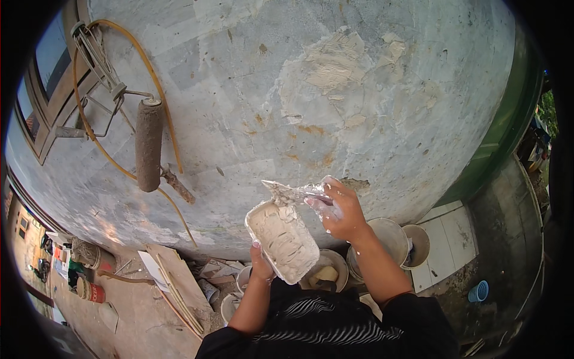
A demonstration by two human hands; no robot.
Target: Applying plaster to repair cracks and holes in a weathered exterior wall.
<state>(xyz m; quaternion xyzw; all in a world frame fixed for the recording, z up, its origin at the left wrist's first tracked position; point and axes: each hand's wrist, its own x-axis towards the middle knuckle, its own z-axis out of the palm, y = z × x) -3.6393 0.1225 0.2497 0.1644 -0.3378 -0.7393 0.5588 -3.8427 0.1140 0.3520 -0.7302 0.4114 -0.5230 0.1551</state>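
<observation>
My left hand (260, 263) is closed on the near left edge of a rectangular tub (308, 270) crusted with white. Thick cream-coloured filler (282, 236) fills it, its surface marked with ridges. In my right hand (341, 209), smeared with white, is a putty knife (293, 191) loaded with filler, its blade pointing left over the tub's far edge. Beyond the hands rises a grey-white wall (239, 107). Fresh patches of filler (335, 63) show on its upper part, and a small broken hole (357, 183) lies just past my right hand.
A dirty paint roller (149, 146) and a yellow hose (134, 45) hang at the left. Several buckets (388, 233) stand below against the wall. Wooden strips (179, 299) and rubble lie at lower left. A blue plastic basket (478, 291) stands at right.
</observation>
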